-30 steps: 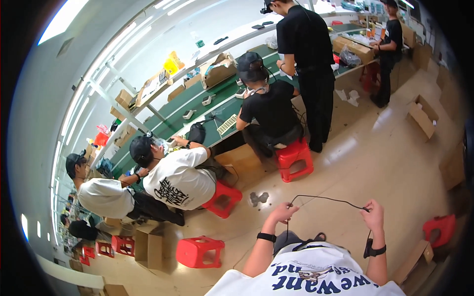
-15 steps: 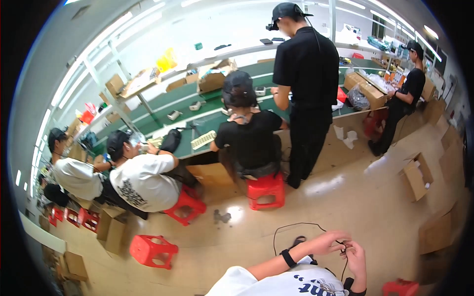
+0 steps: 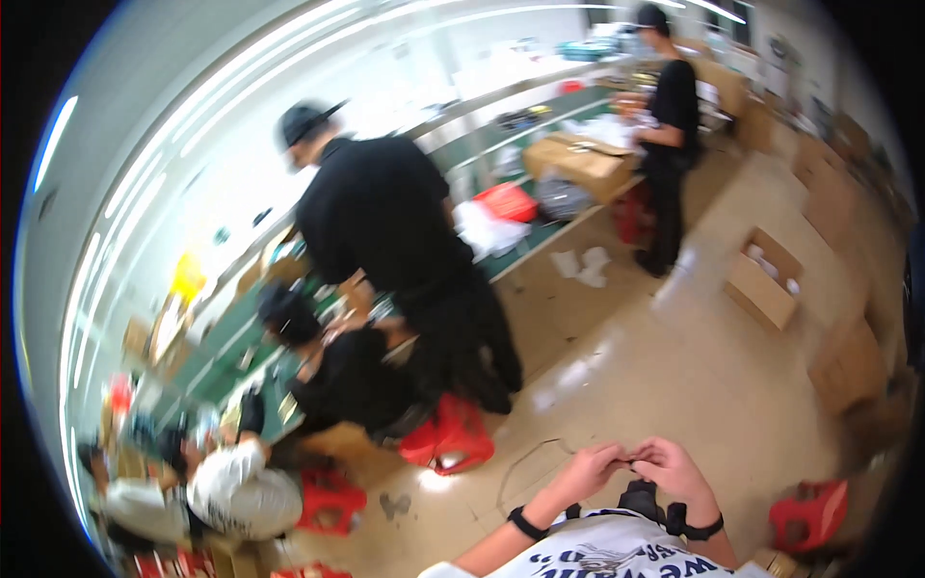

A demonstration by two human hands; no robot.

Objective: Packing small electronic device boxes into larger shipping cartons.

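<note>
Black thin cord [image 3: 528, 460] loops out in front of the person's chest in the head view, its ends seemingly drawn together between the left hand [image 3: 588, 470] and right hand [image 3: 674, 469], fingertips pinched shut on it, so gathering looks begun, most still slack.

Bright overhead strip lighting, floor glare, motion blur, fisheye-bent edges
</note>
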